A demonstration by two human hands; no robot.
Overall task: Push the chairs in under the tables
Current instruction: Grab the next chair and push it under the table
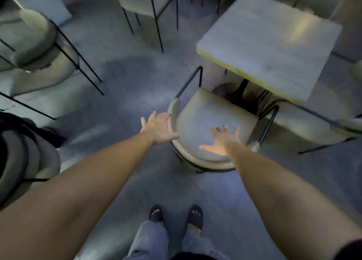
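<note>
A beige padded chair (207, 114) with a curved backrest and black metal legs stands in front of me, its seat partly under the near corner of a square grey table (274, 44). My left hand (158, 127) is spread open at the left end of the curved backrest, fingers touching or nearly touching the pad. Over the right part of the backrest, my right hand (223, 140) hovers with its fingers apart, holding nothing. The frame is blurred by motion.
Other beige chairs stand around: one at the far left (37, 42), one at the top middle (148, 1), one at the right (317, 122) beside the table, and a dark-framed one at the near left (21, 161). Grey floor lies between them. My feet (176, 216) are below.
</note>
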